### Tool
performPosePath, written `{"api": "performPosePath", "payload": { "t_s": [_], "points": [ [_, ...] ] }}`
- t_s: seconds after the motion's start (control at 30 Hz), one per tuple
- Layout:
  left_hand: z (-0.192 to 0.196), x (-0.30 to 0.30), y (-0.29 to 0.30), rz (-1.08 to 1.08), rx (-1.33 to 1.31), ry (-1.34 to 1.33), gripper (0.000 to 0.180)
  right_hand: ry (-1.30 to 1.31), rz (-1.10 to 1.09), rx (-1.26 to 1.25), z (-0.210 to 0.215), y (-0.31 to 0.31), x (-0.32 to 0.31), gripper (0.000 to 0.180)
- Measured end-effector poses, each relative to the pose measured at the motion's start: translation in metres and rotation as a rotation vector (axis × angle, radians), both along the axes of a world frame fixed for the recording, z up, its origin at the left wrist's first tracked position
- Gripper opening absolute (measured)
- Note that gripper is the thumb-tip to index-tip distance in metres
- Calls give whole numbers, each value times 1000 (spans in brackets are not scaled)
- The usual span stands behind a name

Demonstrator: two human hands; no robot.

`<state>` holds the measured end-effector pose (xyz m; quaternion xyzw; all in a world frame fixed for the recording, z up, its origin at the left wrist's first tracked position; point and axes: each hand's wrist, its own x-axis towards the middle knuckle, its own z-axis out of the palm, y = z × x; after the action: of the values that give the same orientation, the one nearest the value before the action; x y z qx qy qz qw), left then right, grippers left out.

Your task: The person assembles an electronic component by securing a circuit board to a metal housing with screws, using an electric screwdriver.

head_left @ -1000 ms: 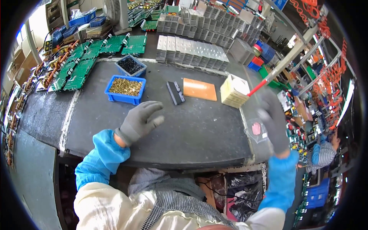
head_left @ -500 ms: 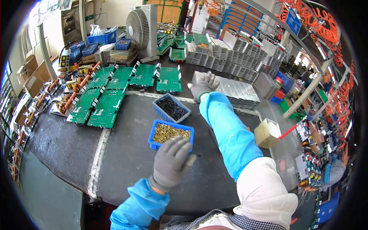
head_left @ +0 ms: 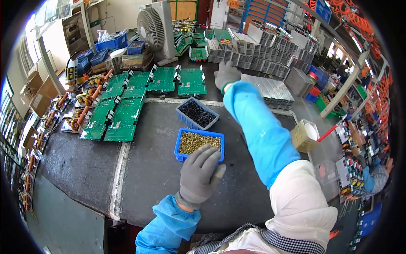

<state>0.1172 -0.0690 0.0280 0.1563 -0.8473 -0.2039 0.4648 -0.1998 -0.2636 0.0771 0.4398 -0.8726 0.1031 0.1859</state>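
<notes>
My left hand point(head_left: 198, 174), in a grey glove, hovers at the near edge of a blue tray point(head_left: 178, 155) of small brass-coloured fasteners point(head_left: 195, 142). Its fingers are stretched out and nothing shows in them. Behind that tray stands a grey-blue bin point(head_left: 198, 123) of small black parts point(head_left: 196, 113). My right hand point(head_left: 228, 75), also gloved, reaches far across the bench to the left end of a row of silver finned heat sinks point(head_left: 269, 91). Its fingers are bent together over the end piece; the hand hides most of the contact.
Green circuit boards point(head_left: 123, 120) lie in rows at the left, beside boards with copper coils point(head_left: 88, 100). A fan point(head_left: 154, 29) stands behind them. Stacked heat sinks point(head_left: 264, 48) fill the back. A cream container point(head_left: 303, 137) with a red handle sits right of my right arm.
My right hand has gone slightly farther forward, and its spread fingers have closed together at the heat sinks. My left hand stays by the brass fasteners. The whole view has shifted a little.
</notes>
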Motion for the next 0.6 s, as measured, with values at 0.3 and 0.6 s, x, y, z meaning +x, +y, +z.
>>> {"api": "performPosePath", "payload": {
  "t_s": [0.3,0.6],
  "points": [
    [0,-4,1,-9,-82,141,34,212,693,-146,106,170,-30,56],
    [-35,-18,2,14,-72,172,35,-625,843,-223,35,434,62,66]
  ]
}}
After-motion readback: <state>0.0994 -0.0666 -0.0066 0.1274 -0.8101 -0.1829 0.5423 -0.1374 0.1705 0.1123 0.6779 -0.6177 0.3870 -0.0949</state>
